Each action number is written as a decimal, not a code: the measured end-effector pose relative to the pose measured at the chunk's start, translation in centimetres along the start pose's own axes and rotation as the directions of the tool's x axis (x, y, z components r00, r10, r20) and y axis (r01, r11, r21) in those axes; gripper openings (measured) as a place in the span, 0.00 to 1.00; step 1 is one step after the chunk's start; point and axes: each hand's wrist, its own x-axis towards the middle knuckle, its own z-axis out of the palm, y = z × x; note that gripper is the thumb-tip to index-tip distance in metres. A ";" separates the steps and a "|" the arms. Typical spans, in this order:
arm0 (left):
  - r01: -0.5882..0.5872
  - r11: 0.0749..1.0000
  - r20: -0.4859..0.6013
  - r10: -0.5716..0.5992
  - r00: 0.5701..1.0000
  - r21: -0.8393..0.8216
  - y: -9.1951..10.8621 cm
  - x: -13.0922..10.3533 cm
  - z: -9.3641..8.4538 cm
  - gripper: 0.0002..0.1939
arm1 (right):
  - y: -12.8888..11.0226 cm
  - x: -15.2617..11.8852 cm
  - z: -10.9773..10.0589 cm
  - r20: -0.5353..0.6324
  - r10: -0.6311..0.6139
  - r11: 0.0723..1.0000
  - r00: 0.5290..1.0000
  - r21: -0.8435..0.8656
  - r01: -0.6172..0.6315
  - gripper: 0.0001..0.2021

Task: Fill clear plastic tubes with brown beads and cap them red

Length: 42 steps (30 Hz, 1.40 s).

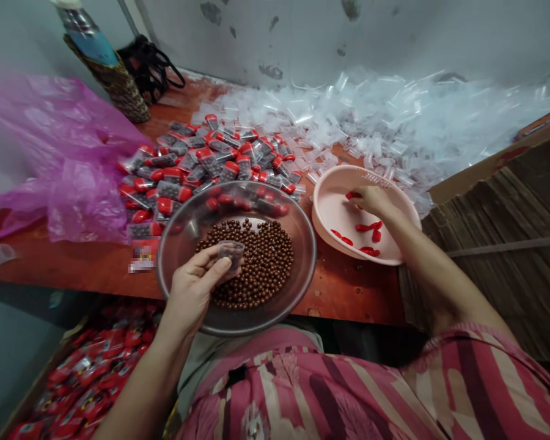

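Observation:
My left hand (pixel 195 284) is closed around a small clear plastic tube (pixel 231 249) with dark contents, held over a wide metal bowl (pixel 308 269). Round brown balls (pixel 266 269) cover much of the bowl's bottom. To the right, my right hand (pixel 371 200) reaches into a pink plastic basin (pixel 325 211), its fingertips pinching a red cap (pixel 350 195). Several more red caps (pixel 369 228) lie on the basin floor below that hand. Behind the bowl is a heap of filled clear tubes with red caps (pixel 211 160).
Loose clear tubes (pixel 339 110) are piled along the wall. A purple plastic bag (pixel 87 183) lies at left, near a bottle (pixel 94 46) and black bag (pixel 146 67). Cardboard (pixel 508 232) stands at right. Red packets (pixel 96 366) fill a box below the table (pixel 348 293).

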 end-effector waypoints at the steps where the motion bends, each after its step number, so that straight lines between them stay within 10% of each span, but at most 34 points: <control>1: -0.006 1.000 0.007 0.006 1.000 -0.005 0.0 0.0 0.1 0.19 | -1.2 -0.3 -0.6 -0.051 -0.012 0.998 0.999 0.055 0.015 0.11; 7: -0.129 0.990 0.057 0.125 0.990 0.054 -0.4 0.0 0.5 0.19 | -14.6 -4.1 -3.0 -0.296 -0.308 0.753 0.904 0.505 0.422 0.14; 12: -0.341 0.900 0.092 0.328 0.940 0.273 -0.7 -0.2 0.1 0.14 | -23.6 -7.2 -1.3 -0.251 -0.602 0.601 0.758 0.483 0.637 0.15; 17: -0.452 0.813 0.125 0.438 0.890 0.368 -1.2 -0.5 -0.2 0.13 | -25.8 -7.5 0.0 -0.301 -0.718 0.517 0.628 0.374 0.770 0.12; 28: -0.582 0.680 0.136 0.591 0.795 0.447 -1.1 -1.6 0.0 0.11 | -26.3 -9.5 1.0 -0.354 -0.735 0.565 0.578 0.152 0.811 0.07; 33: -0.442 0.884 0.007 0.446 0.895 0.153 -0.9 -0.6 0.1 0.11 | -27.0 -8.3 0.0 -0.282 -0.618 0.537 0.734 0.530 0.656 0.14; 37: -0.214 0.936 0.016 0.227 0.974 -0.281 -0.5 0.1 0.2 0.20 | -26.3 -8.1 0.3 -0.109 -0.513 0.192 0.851 0.952 0.238 0.27; 42: -0.317 0.935 -0.001 0.321 0.947 -0.162 -0.5 0.0 0.1 0.16 | -25.4 -7.9 1.5 -0.010 -0.363 0.018 0.932 1.000 0.018 0.17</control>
